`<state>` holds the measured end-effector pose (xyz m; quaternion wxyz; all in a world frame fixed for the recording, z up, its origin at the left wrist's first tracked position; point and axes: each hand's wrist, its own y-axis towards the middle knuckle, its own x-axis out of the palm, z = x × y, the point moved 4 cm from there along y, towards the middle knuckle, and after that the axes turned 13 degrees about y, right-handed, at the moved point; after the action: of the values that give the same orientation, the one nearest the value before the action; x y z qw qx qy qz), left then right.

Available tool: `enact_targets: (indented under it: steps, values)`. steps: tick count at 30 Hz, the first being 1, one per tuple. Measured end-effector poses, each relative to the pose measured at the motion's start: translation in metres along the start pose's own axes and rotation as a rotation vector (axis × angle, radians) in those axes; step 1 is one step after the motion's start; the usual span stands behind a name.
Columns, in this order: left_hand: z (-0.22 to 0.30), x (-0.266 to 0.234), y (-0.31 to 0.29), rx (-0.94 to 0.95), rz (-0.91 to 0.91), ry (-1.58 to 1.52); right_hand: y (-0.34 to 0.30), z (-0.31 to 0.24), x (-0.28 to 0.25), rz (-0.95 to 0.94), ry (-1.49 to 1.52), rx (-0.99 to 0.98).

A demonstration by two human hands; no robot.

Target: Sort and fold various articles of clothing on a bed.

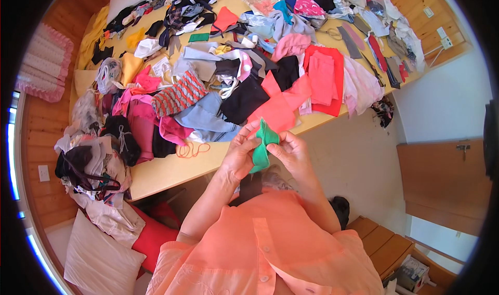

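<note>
A small piece of green fabric (265, 139) is held up in front of my chest, just off the table's near edge. My left hand (243, 148) pinches its left side, and my right hand (289, 148) grips its right side between thumb and fingers. The cloth is creased in the middle, with one end pointing up and the other hanging down. Just beyond it, coral-coloured cloth (278, 108) lies at the table's front. Black cloth (244, 100) lies to the left of that.
Heaps of cloth scraps cover the pale wooden table (166, 178). A striped knit piece (179, 95) and blue denim (208, 119) lie left of centre. Bagged scraps (99, 160) bulge at the left corner, above a white cushion (101, 245). A red cloth (338, 82) overhangs on the right.
</note>
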<state>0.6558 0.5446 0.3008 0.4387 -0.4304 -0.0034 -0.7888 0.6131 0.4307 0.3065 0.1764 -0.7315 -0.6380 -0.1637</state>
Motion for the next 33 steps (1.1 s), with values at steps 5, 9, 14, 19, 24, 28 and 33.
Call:
enact_targets:
  steps: [5, 9, 14, 19, 24, 28, 33]
  values:
    - [-0.004, -0.003, -0.001, -0.013, 0.001, -0.073, -0.005, -0.002, 0.007, 0.027, 0.043, 0.038]
    - [0.001, 0.003, -0.004, 0.053, 0.013, 0.389, -0.006, -0.003, 0.013, 0.048, 0.022, 0.025]
    - [-0.004, -0.007, -0.005, -0.056, 0.026, 0.18, -0.008, 0.002, 0.01, 0.106, 0.164, 0.142]
    - [0.0, -0.007, -0.004, -0.041, 0.069, 0.169, -0.007, 0.006, 0.013, 0.138, 0.282, 0.234]
    - [0.0, -0.009, -0.006, -0.024, 0.055, 0.142, -0.008, 0.01, 0.016, 0.127, 0.327, 0.246]
    - [-0.002, -0.012, -0.006, -0.025, 0.051, 0.154, -0.008, 0.009, 0.018, 0.131, 0.333, 0.271]
    - [-0.004, -0.014, -0.005, -0.015, 0.065, 0.13, -0.007, 0.01, 0.016, 0.134, 0.332, 0.27]
